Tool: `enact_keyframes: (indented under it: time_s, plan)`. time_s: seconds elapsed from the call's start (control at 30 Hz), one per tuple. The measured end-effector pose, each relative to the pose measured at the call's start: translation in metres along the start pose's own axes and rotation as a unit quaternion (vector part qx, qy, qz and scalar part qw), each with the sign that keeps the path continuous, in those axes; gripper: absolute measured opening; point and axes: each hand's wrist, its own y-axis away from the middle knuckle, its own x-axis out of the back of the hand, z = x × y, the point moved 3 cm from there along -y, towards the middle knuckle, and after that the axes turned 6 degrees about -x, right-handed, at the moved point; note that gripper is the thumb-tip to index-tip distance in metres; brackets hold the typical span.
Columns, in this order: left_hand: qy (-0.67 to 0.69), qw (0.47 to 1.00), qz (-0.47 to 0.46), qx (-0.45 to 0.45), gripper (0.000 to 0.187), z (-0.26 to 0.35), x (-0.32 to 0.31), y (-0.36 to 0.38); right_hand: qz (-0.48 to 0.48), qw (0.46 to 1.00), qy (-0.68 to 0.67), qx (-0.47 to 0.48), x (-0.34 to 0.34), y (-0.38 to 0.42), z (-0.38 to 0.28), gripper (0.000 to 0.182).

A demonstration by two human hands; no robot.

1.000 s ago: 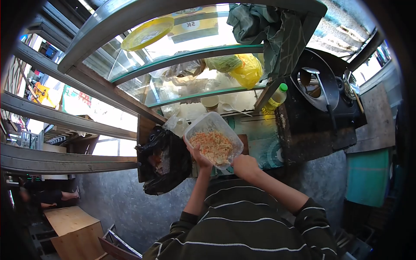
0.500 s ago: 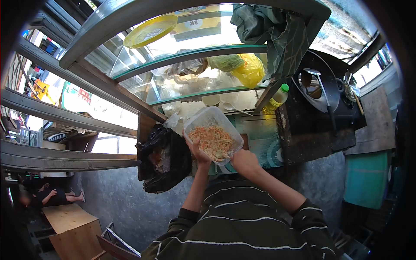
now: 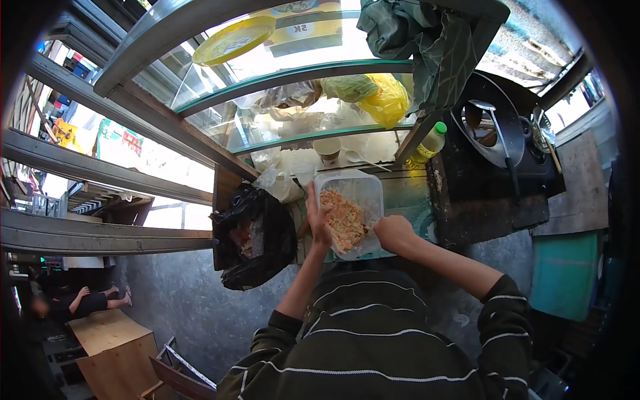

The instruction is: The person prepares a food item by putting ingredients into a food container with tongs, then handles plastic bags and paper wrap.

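A clear square plastic container (image 3: 370, 193) holds a shredded orange and pale green mix (image 3: 343, 223), heaped on its left side. My left hand (image 3: 319, 225) grips the container's left wall, fingers stretched along the outside and thumb over the rim. At the right wall, my right hand (image 3: 395, 235) is closed in a fist; what its fingers hold is hidden. A paper cup (image 3: 327, 151) and a white spoon (image 3: 367, 160) are on the counter beyond the container. Left of my left hand sits a black plastic bag (image 3: 277, 233) with scraps inside.
A glass cabinet (image 3: 293, 83) rises in front, with a yellow bag (image 3: 385, 103) inside. A bottle with a green cap (image 3: 430, 143) stands near the stove (image 3: 527, 180), which carries a wok (image 3: 490, 150). A person (image 3: 87, 300) sits at far left near a wooden box (image 3: 113, 337).
The container has turned more upright in view and shifted right, with its mix now gathered leftward. My left hand has slid up its left wall; my right fist has moved slightly right and up.
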Motion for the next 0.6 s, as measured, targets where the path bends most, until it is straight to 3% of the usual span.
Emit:
enact_keyframes:
  time_s: [0.13, 0.2, 0.4, 0.5, 0.6]
  plan:
    - [0.105, 0.994, -0.034, 0.009, 0.073, -0.037, 0.005, 0.004, -0.064, 0.993, -0.095, -0.040, -0.015, 0.008, 0.009, 0.019]
    - [0.239, 0.966, -0.008, 0.101, 0.071, -0.053, 0.014, 0.007, -0.045, 0.979, -0.195, -0.048, -0.027, 0.010, 0.010, 0.021]
    - [0.316, 0.935, -0.003, 0.163, 0.069, -0.059, 0.013, 0.015, -0.024, 0.948, -0.317, 0.031, -0.050, 0.008, 0.000, 0.024]
    - [0.222, 0.967, 0.004, 0.123, 0.070, -0.046, 0.008, 0.016, -0.033, 0.933, -0.357, 0.026, -0.061, 0.007, -0.004, 0.026]
    - [0.242, 0.962, -0.005, 0.125, 0.071, -0.060, 0.015, 0.019, -0.036, 0.924, -0.379, 0.044, -0.058, 0.006, 0.001, 0.028]
